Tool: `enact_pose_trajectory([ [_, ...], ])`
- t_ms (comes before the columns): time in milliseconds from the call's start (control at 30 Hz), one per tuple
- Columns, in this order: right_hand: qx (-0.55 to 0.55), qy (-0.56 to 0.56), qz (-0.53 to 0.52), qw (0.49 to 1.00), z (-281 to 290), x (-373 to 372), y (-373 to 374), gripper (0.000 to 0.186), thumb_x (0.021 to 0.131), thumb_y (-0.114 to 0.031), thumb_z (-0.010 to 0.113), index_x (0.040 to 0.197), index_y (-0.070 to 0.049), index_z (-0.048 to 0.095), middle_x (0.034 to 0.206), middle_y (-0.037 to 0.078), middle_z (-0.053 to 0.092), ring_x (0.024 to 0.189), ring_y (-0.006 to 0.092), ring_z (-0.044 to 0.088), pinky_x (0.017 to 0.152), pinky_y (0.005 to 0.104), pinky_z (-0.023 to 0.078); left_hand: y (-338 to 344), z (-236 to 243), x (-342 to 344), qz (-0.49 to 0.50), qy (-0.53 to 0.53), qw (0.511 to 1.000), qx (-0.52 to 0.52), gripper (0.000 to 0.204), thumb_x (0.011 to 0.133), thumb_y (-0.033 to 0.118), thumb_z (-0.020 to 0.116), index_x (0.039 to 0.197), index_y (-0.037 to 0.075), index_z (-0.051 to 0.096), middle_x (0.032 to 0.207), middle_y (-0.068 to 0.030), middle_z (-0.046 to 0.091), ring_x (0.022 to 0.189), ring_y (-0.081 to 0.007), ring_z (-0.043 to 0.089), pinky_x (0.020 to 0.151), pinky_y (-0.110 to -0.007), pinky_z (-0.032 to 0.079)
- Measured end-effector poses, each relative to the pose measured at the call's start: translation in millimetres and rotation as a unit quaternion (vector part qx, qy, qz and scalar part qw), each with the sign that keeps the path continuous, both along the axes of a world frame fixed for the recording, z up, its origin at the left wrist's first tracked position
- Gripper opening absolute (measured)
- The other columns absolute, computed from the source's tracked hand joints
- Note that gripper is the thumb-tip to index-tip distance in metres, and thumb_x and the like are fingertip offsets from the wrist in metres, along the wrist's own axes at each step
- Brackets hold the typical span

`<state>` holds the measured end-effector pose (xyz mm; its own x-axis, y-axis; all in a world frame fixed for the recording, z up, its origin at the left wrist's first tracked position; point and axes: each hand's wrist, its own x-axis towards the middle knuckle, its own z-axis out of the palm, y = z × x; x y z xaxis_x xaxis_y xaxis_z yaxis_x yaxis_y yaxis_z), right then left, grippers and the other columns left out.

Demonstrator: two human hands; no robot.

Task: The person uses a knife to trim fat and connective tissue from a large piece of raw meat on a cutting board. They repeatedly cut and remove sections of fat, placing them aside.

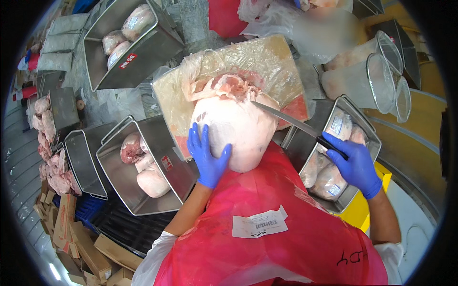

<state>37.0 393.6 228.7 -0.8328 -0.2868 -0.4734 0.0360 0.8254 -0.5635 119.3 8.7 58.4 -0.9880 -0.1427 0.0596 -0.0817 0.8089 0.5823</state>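
A large pale, fat-covered pork leg (229,128) rests on a board wrapped in clear plastic (210,64), its cut end with pink meat and bone on the far side. Against its left side lies my left hand (207,155), blue-gloved, with the fingers spread. My right hand (351,164), in a matching glove, is closed round the black handle of a long knife (296,123). The blade points left and away from me, and its tip meets the far right part of the leg near the cut end.
Metal bins hold meat: one at far left (164,43), one at near left (181,183), one under my right hand with wrapped pieces (305,138). Mesh strainers (355,78) lie at far right. Cardboard (90,248) is piled at lower left. My red plastic apron (267,200) touches the board.
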Motion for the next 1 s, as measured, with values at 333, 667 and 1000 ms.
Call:
enact_pose_trajectory([
  [333, 0.119, 0.014, 0.227, 0.966, 80.6, -101.6, -67.7, 0.031, 0.099, -0.026, 0.064, 0.125, -0.011, 0.071, 0.094, 0.023, 0.07, 0.086, 0.0441, 0.066, 0.075, 0.0498, 0.054, -29.9, -66.4, -15.3, 0.162, 0.051, 0.977, 0.129, 0.072, 0.089, 0.027, 0.077, 0.149, -0.001, 0.05, 0.152, -0.0287, 0.047, 0.143, -0.0415, 0.044, 0.119, -0.05, 0.032],
  [667, 0.265, -0.101, 0.392, 0.875, 97.8, -170.5, -176.2, 0.033, 0.098, -0.025, 0.063, 0.124, -0.006, 0.07, 0.096, 0.026, 0.069, 0.085, 0.0444, 0.067, 0.078, 0.0485, 0.055, -23.4, -61.9, -25.7, 0.163, 0.07, 0.968, 0.177, 0.065, 0.082, 0.024, 0.085, 0.14, 0.004, 0.063, 0.147, -0.0259, 0.055, 0.133, -0.0397, 0.053, 0.112, -0.049, 0.04],
  [1000, 0.165, -0.007, 0.151, 0.975, 6.9, -60.1, -85.3, 0.051, 0.098, -0.024, 0.067, 0.147, -0.015, 0.055, 0.084, 0.021, 0.07, 0.075, 0.0409, 0.069, 0.066, 0.0472, 0.053, -21.9, -56.7, -24.9, 0.163, 0.049, 0.974, 0.15, 0.066, 0.083, 0.024, 0.083, 0.141, 0.003, 0.061, 0.145, -0.0261, 0.056, 0.131, -0.0407, 0.054, 0.111, -0.049, 0.041],
])
